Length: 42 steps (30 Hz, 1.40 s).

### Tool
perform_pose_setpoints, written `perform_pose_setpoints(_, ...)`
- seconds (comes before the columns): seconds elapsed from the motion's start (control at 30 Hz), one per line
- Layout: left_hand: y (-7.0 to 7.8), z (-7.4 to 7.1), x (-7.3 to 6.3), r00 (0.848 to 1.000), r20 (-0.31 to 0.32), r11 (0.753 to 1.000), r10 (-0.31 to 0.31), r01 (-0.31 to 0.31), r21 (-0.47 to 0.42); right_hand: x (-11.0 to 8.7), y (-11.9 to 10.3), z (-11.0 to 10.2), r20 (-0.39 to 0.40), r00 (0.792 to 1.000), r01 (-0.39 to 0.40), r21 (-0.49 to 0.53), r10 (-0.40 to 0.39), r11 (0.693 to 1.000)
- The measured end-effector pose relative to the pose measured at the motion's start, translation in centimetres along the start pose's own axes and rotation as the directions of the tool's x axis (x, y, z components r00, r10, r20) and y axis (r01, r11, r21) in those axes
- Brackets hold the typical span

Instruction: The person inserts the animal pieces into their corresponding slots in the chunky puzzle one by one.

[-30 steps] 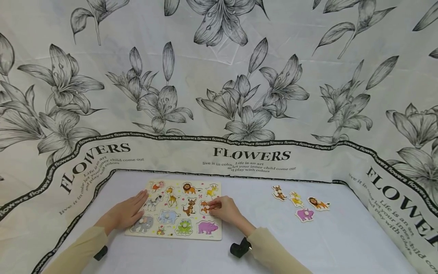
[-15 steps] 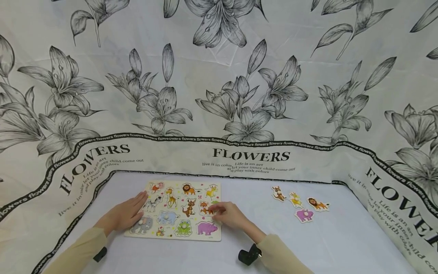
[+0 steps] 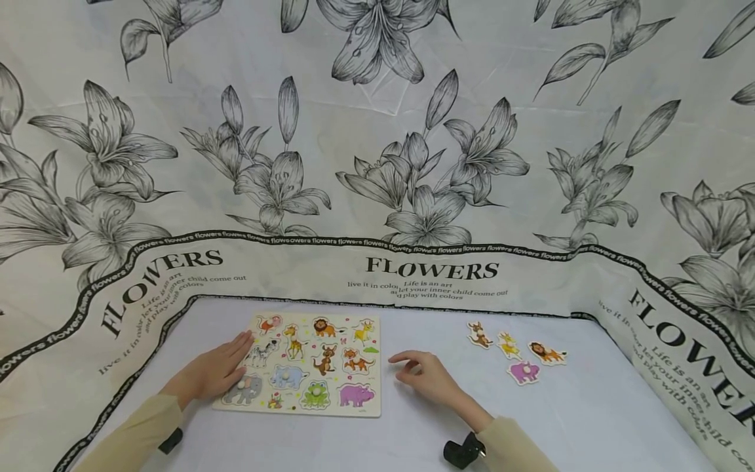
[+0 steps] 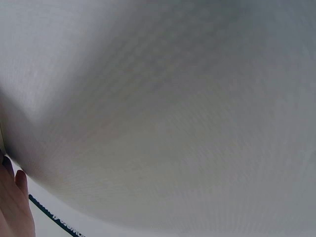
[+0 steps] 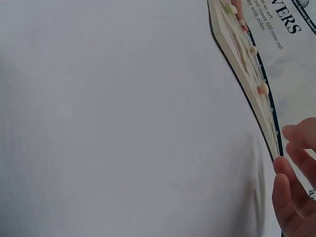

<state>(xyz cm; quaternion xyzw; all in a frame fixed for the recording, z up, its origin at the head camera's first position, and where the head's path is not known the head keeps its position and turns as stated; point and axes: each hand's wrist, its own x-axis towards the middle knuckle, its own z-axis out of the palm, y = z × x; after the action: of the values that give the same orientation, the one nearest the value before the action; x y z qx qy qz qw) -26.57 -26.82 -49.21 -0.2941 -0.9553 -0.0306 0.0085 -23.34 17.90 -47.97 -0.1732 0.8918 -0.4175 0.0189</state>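
Head view: resting a straight-fingered left hand (image 3: 212,368) on the left edge of a cream, rectangular wooden animal-puzzle board (image 3: 335,388), lower centre-left; poising a loosely bent right hand (image 3: 427,379) just right of it; seeing four multicoloured animal-shaped pieces (image 3: 523,372) lying lower right. Left wrist: showing the left hand, lower left. Right wrist: showing the right hand, loosely spread, lower right.

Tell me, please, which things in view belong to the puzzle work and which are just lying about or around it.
Seems part of the job:
- board
- kangaroo piece, yellow piece, lion piece and hippo piece, all loose
- left hand, at the board's left edge
- right hand, holding nothing

Just surroundings:
- flowered cloth
- table
- wrist cameras, worn
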Motion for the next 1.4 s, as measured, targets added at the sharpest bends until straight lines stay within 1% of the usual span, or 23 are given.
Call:
perform_pose_setpoints(0.17, 0.0, -0.1, 0.0, 1.000, -0.003, 1.000, 0.006, -0.006, 0.001, -0.7, 1.2, -1.4, -0.077, 0.997, 0.015, -0.015, -0.016, 1.000)
perform_pose_setpoints(0.3, 0.0, -0.1, 0.0, 1.000, -0.006, 1.000, 0.009, -0.009, 0.002, -1.1, 2.5, -2.7, -0.108, 0.994, 0.014, -0.021, -0.017, 1.000)
perform_pose_setpoints(0.4, 0.0, -0.1, 0.0, 1.000, -0.005, 1.000, 0.010, -0.010, 0.000, -1.4, 3.4, -3.7, -0.133, 0.991, -0.002, -0.032, -0.003, 0.999)
perform_pose_setpoints(0.5, 0.0, -0.2, 0.0, 1.000, -0.007, 1.000, 0.012, -0.012, -0.004, -1.8, 4.4, -4.7, -0.169, 0.986, -0.017, -0.038, 0.011, 0.999)
perform_pose_setpoints(0.7, -0.1, -0.1, 0.0, 1.000, -0.014, 1.000, 0.016, -0.016, 0.003, -2.3, 6.2, -6.7, -0.234, 0.972, -0.016, -0.063, 0.001, 0.998)
perform_pose_setpoints(0.83, -0.2, 0.0, -0.1, 0.999, -0.040, 0.999, 0.032, -0.032, 0.004, -2.5, 7.0, -7.9, -0.269, 0.962, -0.061, -0.050, 0.045, 0.997)
perform_pose_setpoints(0.93, -0.4, 0.3, -0.2, 0.995, -0.085, 0.998, 0.060, -0.059, 0.019, -2.4, 7.6, -8.8, -0.290, 0.954, -0.100, -0.048, 0.082, 0.994)
perform_pose_setpoints(0.97, -0.4, 0.4, -0.2, 0.993, -0.100, 0.997, 0.069, -0.067, 0.025, -2.3, 7.8, -9.1, -0.292, 0.952, -0.113, -0.054, 0.092, 0.992)
perform_pose_setpoints(1.07, -0.5, 0.7, -0.3, 0.990, -0.117, 0.997, 0.074, -0.071, 0.029, -2.2, 8.5, -9.8, -0.304, 0.945, -0.154, -0.080, 0.123, 0.985)
perform_pose_setpoints(1.17, -0.5, 0.7, -0.2, 0.991, -0.116, 0.998, 0.068, -0.066, 0.020, -2.1, 9.1, -10.4, -0.317, 0.938, -0.182, -0.102, 0.142, 0.978)
perform_pose_setpoints(1.3, -0.5, 0.7, -0.2, 0.994, -0.098, 0.999, 0.038, -0.036, 0.019, -1.7, 9.6, -11.0, -0.344, 0.925, -0.211, -0.108, 0.163, 0.971)
perform_pose_setpoints(1.4, -0.4, 0.6, -0.2, 0.996, -0.083, 0.999, 0.027, -0.025, 0.020, -1.3, 9.9, -11.3, -0.360, 0.913, -0.244, -0.103, 0.193, 0.964)
